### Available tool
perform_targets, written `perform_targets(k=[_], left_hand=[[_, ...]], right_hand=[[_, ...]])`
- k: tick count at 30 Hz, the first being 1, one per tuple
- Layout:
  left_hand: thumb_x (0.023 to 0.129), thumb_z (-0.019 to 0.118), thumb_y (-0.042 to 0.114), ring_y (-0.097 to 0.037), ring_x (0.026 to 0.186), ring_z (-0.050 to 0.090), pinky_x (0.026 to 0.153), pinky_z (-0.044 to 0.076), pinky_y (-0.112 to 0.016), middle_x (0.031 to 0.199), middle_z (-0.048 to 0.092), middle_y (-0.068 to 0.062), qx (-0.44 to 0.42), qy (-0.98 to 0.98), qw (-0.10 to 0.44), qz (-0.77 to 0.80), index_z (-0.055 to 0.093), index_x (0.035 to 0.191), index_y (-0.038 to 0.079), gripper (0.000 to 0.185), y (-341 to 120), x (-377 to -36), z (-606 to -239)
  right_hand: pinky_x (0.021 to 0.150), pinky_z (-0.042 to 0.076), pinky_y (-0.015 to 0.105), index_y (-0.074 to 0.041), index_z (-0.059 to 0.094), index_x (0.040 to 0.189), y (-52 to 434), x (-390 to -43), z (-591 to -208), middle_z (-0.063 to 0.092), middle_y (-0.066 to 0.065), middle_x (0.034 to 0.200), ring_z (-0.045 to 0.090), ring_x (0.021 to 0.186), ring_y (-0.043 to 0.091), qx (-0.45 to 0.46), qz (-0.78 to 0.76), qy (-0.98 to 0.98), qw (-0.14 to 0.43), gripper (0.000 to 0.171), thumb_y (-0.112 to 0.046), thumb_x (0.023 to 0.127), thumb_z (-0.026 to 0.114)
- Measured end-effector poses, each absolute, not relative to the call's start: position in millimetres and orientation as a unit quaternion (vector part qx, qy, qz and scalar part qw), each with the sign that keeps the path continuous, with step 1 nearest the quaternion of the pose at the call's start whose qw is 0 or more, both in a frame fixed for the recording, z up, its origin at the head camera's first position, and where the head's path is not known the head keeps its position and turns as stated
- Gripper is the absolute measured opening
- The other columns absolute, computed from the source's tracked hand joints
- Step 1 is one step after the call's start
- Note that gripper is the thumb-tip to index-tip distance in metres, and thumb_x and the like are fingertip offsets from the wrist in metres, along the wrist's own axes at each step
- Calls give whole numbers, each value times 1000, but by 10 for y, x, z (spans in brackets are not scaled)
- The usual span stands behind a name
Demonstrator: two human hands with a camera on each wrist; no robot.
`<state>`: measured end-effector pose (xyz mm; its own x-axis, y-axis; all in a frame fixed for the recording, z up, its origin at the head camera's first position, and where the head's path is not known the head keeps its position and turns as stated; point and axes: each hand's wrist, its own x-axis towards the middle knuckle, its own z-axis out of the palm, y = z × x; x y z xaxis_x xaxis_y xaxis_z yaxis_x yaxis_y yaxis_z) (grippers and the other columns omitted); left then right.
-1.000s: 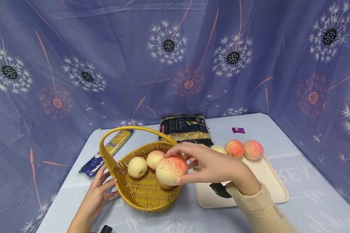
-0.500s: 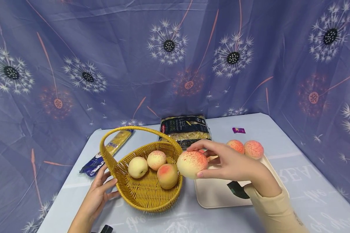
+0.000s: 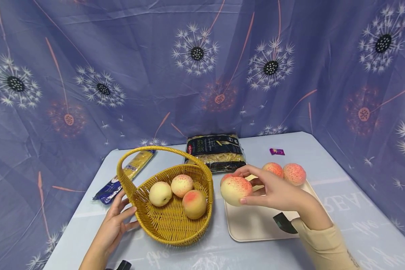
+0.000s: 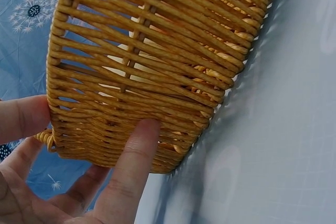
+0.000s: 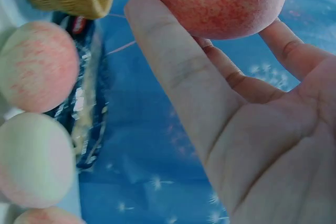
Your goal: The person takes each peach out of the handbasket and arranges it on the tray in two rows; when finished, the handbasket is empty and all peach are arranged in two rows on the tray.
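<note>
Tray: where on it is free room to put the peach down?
The tray is bare along its near half, below the right hand holding the peach. Its far edge is crowded with other peaches.

The basket sits left of the tray on the tabletop; three peaches lie inside; the pasta bag lies behind.

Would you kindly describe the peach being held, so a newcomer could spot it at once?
Start at the wicker basket in the middle of the table; just to its right lies a cream tray. Above the tray's near-left part, the right hand holds one peach, the only one lifted and gripped.
</note>
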<state>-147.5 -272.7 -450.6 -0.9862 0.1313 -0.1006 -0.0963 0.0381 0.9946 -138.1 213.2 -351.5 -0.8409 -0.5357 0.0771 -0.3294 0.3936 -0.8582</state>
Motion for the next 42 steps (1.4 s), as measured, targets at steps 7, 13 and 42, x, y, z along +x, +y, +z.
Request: perform_targets(k=[7,13,42], left_hand=[[111,54,12,-8,123,62,92,61,-49,170,17,-27,14,716,81,693,20,170,28,70,-2725,-1479,-4513],[111,55,12,-8,123,62,92,61,-49,169,17,-27,16,715,81,694,20,169,27,70,-2723,-1481,-4518],[111,54,11,-8,122,62,91,62,-47,170,16,-27,13,715,82,694,19,169,27,70,-2722,-1485,-4516]], right_hand=[[95,63,30,-18,54,143,2225,-1450,-3768,57,16,139,70,115,26,-264,-471,837,88,57,-28,96,84],[97,61,31,-23,56,141,2241,-1501,-3959,60,12,139,66,122,30,-249,-462,846,87,57,-33,94,86],[93,59,33,-23,59,131,2128,-1555,-4326,64,4,134,61,126,25,-251,-446,850,126,49,-31,91,87]])
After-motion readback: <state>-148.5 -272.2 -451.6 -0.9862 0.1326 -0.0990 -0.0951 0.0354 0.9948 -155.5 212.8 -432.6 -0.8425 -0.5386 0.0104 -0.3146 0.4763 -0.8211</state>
